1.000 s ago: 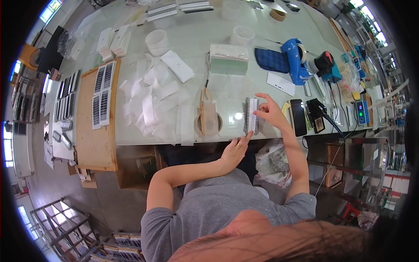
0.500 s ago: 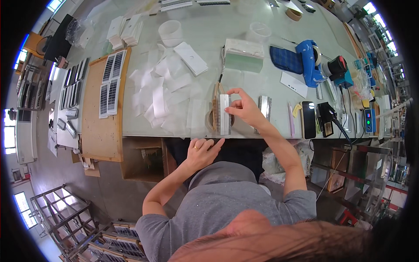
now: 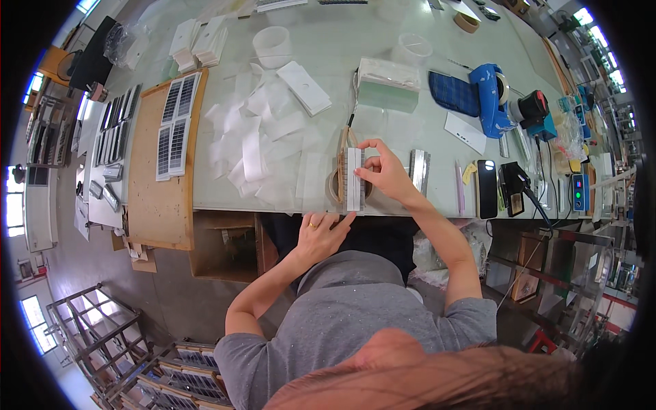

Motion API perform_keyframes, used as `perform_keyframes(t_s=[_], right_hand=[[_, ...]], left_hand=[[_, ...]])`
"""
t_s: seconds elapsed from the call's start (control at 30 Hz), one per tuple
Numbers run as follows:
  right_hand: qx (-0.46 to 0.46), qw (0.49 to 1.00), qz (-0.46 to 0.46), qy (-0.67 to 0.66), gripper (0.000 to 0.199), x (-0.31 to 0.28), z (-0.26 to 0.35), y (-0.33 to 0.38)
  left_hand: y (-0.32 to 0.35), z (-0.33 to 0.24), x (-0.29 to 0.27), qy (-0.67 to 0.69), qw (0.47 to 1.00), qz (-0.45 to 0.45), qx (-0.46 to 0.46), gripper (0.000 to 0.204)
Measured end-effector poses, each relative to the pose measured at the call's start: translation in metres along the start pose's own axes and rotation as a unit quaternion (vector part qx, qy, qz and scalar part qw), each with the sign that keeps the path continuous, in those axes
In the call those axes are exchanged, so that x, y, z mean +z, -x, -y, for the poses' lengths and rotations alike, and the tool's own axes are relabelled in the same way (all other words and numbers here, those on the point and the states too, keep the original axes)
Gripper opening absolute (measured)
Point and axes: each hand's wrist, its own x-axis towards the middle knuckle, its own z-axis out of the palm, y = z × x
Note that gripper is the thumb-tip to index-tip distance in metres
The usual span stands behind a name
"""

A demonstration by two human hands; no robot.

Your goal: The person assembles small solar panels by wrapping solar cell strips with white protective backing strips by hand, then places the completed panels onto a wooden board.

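A long white-and-silver strip (image 3: 354, 181) with finely segmented edges lies lengthwise near the table's front edge. On its right side, my right hand (image 3: 386, 174) has its thumb and index finger bent, their tips against the strip with a gap between them. My left hand (image 3: 320, 234) is at the table edge, its index finger stretched toward the strip's near end and its other fingers loosely bent. Beneath and left of the strip are a tan wooden piece (image 3: 343, 160) and part of a tape roll (image 3: 333, 186). A second silver strip (image 3: 419, 172) lies to the right.
Loose white film pieces (image 3: 251, 156) spread left of the strip. Beyond stand a block-shaped box (image 3: 388, 82) and a white cup (image 3: 272, 46). A blue tape dispenser (image 3: 490, 102) and phone (image 3: 486, 188) are at right; a wooden board (image 3: 147, 191) carries dark-celled panels (image 3: 179, 130) at left.
The whole view has shifted slightly. My left fingers lie a little closer to the table edge; my right hand stays at the strip in nearly the same pose.
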Motion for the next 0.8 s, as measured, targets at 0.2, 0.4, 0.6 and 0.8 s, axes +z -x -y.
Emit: perform_keyframes(t_s=[0.2,0.4,0.6,0.8], right_hand=[[-0.010,1.000,-0.007,0.000,0.043,-0.0002,-0.0052,0.0001],[-0.014,1.000,-0.012,0.010,0.043,0.0000,-0.0031,0.0016],[-0.022,0.999,-0.018,0.019,0.043,0.0003,-0.0009,0.0028],[-0.051,0.996,-0.037,0.070,0.047,-0.0006,-0.0027,0.0020]], left_hand=[[-0.0014,-0.0003,-0.0002,0.006,1.000,0.003,-0.002,0.045],[-0.0025,-0.0006,-0.0020,0.007,1.000,0.008,-0.002,0.045],[-0.0029,-0.0007,-0.0023,0.014,1.000,0.010,-0.007,0.043],[-0.0025,-0.0002,-0.0017,0.020,1.000,0.011,-0.009,0.042]])
